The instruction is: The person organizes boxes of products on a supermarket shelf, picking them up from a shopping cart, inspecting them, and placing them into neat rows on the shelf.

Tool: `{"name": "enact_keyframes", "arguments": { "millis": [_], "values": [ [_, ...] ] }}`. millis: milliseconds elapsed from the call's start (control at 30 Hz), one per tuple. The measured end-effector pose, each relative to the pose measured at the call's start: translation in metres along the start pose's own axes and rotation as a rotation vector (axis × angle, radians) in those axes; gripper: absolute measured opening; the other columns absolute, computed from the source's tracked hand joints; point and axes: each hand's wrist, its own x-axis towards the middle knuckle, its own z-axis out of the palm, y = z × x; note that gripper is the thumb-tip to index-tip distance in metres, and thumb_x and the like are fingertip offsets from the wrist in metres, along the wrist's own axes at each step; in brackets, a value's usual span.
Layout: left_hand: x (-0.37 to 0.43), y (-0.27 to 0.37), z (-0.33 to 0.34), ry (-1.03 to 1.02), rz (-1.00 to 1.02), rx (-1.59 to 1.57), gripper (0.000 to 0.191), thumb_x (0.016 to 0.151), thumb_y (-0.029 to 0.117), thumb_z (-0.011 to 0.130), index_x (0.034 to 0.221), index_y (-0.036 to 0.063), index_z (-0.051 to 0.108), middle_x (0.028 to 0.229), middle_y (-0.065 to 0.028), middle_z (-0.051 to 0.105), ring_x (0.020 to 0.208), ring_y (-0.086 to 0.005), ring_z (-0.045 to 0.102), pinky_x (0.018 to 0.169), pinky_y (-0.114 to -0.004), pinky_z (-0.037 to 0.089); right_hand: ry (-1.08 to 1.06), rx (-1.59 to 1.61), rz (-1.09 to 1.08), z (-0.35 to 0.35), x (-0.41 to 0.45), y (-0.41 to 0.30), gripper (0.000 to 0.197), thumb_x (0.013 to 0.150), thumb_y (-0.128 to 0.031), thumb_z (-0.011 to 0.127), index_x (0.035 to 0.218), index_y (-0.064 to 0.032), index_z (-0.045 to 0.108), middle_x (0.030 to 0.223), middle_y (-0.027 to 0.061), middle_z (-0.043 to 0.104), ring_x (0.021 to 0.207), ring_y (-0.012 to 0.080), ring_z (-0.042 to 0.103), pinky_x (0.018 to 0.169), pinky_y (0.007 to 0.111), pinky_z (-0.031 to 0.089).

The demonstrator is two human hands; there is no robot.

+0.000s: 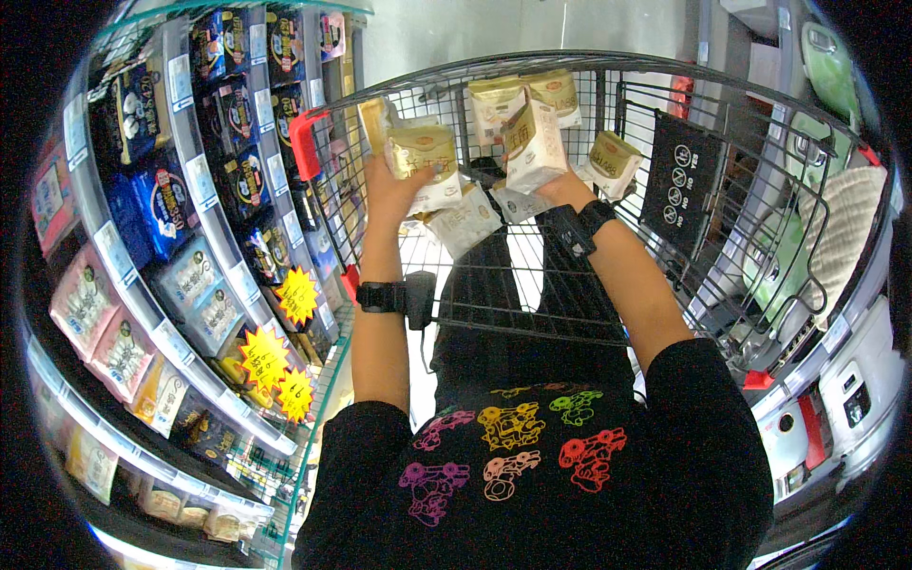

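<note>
My left hand (390,191) grips a white-and-gold soft plastic pack (422,153), its thumb across the front. Another gold pack (375,121) is upright just behind that hand, partly hidden by it. In my right hand (566,189) is a similar white-and-gold pack (536,146), tilted, with the fingers mostly hidden behind it. Both hands are over the black wire shopping cart (484,299). Inside it, two more packs (491,107) stand at the far side, a small pack (613,165) leans to the right, and a paler pack (467,221) lies tilted below my hands.
Shelves on the left hold several packs of sanitary pads (167,203), with price tags and yellow starburst signs (263,360) along the edges. Green and white appliance-like goods (780,256) line the right. A black sign panel (680,178) hangs on the cart's right side. Pale floor (499,28) extends ahead.
</note>
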Motion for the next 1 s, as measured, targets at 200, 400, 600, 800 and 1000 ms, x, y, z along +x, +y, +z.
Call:
{"name": "enact_keyframes", "arguments": {
  "millis": [200,400,600,800,1000],
  "values": [
    [-0.019,0.008,0.026,-0.076,0.231,0.370,0.074,0.056,0.027,0.077,0.116,-0.0010,0.043,0.134,-0.0298,0.026,0.126,-0.0381,0.030,0.099,-0.040,0.034,0.031,0.103,0.112,0.063,-0.006,0.018,0.056,0.088,-0.050,0.035,0.123,-0.0073,0.040,0.113,0.0180,0.052,0.078,0.0263,0.056,0.062,0.036,0.049],
    [-0.021,0.014,0.034,-0.111,0.173,0.400,0.082,0.055,0.032,0.077,0.117,-0.0060,0.038,0.137,-0.0326,0.017,0.124,-0.0389,0.031,0.098,-0.036,0.035,0.011,-0.093,0.044,0.010,0.012,0.019,0.061,0.085,-0.056,0.036,0.124,-0.0090,0.041,0.110,0.0127,0.054,0.081,0.0259,0.055,0.065,0.040,0.047],
    [-0.062,-0.001,0.022,-0.110,0.088,0.537,0.089,0.057,0.034,0.076,0.123,-0.0066,0.034,0.137,-0.0344,0.014,0.125,-0.0420,0.029,0.096,-0.040,0.037,-0.034,-0.068,0.085,0.012,0.006,0.023,0.059,0.087,-0.052,0.034,0.125,-0.0065,0.039,0.112,0.0188,0.052,0.084,0.0272,0.057,0.060,0.036,0.050],
    [-0.106,0.023,-0.007,0.064,0.142,0.516,0.057,0.059,0.024,0.077,0.100,-0.0004,0.046,0.119,-0.0310,0.043,0.113,-0.0404,0.044,0.088,-0.040,0.043,-0.102,-0.040,0.135,0.027,-0.035,0.009,0.058,0.089,-0.049,0.032,0.126,-0.0041,0.036,0.113,0.0250,0.050,0.088,0.0285,0.058,0.054,0.031,0.053],
    [-0.142,0.044,0.001,-0.033,0.032,0.062,0.058,0.061,0.020,0.076,0.105,-0.0012,0.045,0.100,-0.0163,0.059,0.091,-0.0286,0.059,0.077,-0.034,0.047,-0.176,-0.402,0.067,0.035,-0.091,0.008,0.054,0.091,-0.045,0.032,0.124,-0.0024,0.037,0.113,0.0252,0.050,0.090,0.0280,0.060,0.050,0.028,0.055]
  ]
}}
